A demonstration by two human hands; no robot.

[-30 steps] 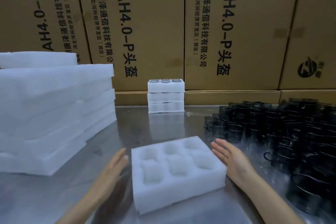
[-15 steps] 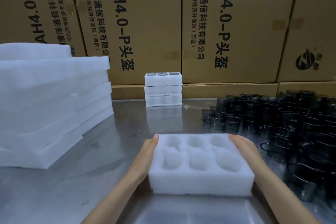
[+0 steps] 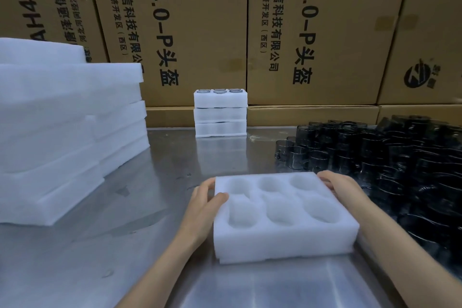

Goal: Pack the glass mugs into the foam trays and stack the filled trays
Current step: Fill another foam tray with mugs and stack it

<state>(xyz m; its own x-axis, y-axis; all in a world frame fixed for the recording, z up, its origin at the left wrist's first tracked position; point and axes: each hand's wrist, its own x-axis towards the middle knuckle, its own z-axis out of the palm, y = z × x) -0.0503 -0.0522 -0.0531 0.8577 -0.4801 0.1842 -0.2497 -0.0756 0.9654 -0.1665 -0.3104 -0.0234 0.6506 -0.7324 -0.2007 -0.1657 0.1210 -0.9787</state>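
Cardboard cartons wall the back of a steel table; blank foam sheets pile at left, dark glass mugs crowd the right. At rear centre, a stack of filled trays, three high. Front & centre, an empty six-pocket foam tray sits on the table, so this looks like the positioning step, w/ loading next: likely a reach right for the first mug, set upright in a pocket. Left hand grips the tray's left edge, thumb over the top; right hand clasps the right edge.
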